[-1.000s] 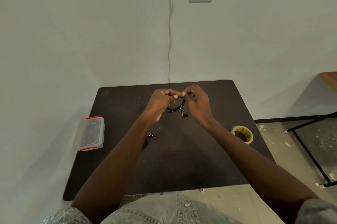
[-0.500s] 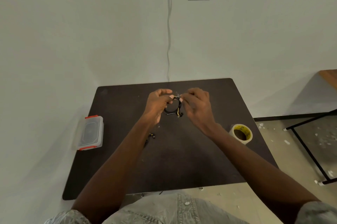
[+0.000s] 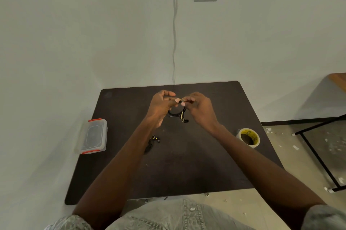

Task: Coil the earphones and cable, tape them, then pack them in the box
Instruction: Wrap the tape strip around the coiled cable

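Note:
Above the middle of the dark table (image 3: pixel 187 169), my left hand (image 3: pixel 161 108) and my right hand (image 3: pixel 198 110) both pinch the top of a small black coiled cable (image 3: pixel 175 113). The coil hangs between my hands, with loose ends and a plug dangling below it at its right side. Black earphones (image 3: pixel 154 139) lie on the table beside my left forearm, partly hidden by it. A clear plastic box (image 3: pixel 93 136) with red clips sits shut at the table's left edge. A roll of tape (image 3: pixel 248 137) with a yellow core lies near the right edge.
The table stands in a corner against white walls, with a thin white wire (image 3: pixel 175 42) running down the wall behind it. A black metal frame (image 3: pixel 318 147) stands on the floor to the right. Small white scraps litter the floor.
Both hands have shifted slightly while working on the top of the coil; the coil stays held between them. The dangling ends swing a little.

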`<state>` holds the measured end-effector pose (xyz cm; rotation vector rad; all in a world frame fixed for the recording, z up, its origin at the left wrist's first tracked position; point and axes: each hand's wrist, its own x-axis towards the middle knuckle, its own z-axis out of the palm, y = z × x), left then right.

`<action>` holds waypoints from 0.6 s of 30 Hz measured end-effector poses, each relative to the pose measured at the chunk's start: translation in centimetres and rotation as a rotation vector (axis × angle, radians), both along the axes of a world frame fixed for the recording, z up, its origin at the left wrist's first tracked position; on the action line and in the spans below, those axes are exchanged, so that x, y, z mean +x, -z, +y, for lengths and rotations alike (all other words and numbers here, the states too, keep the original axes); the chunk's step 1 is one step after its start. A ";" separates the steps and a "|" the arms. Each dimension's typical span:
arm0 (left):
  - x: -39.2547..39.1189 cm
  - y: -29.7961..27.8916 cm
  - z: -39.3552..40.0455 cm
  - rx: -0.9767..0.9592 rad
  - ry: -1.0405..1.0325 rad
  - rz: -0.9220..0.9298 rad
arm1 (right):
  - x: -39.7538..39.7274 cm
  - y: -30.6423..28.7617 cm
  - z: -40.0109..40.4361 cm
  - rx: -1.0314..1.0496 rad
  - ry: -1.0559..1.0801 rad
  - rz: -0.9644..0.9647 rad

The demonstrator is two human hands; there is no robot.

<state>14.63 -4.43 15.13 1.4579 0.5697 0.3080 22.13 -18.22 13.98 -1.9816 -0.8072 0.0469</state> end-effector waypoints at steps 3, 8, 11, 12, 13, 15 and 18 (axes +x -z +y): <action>-0.2 0.0 0.0 0.061 0.025 -0.034 | 0.1 0.1 0.0 -0.090 -0.012 -0.078; -0.3 0.3 -0.2 0.142 -0.042 -0.073 | 0.4 0.1 -0.3 -0.119 -0.067 -0.052; -0.3 0.7 -0.1 0.175 0.015 -0.142 | 0.9 -0.4 -0.8 -0.089 -0.195 0.302; -0.3 0.7 -0.2 0.183 0.030 -0.165 | 1.1 -0.5 -1.0 -0.075 -0.245 0.416; -0.3 0.8 -0.3 0.191 0.041 -0.183 | 1.2 -0.6 -1.2 -0.069 -0.288 0.512; -0.2 1.1 -0.5 0.205 0.048 -0.193 | 1.4 -0.8 -1.5 -0.060 -0.344 0.644; -0.2 1.9 -0.6 0.181 0.039 -0.197 | 1.2 -0.8 -1.5 -0.042 -0.297 0.678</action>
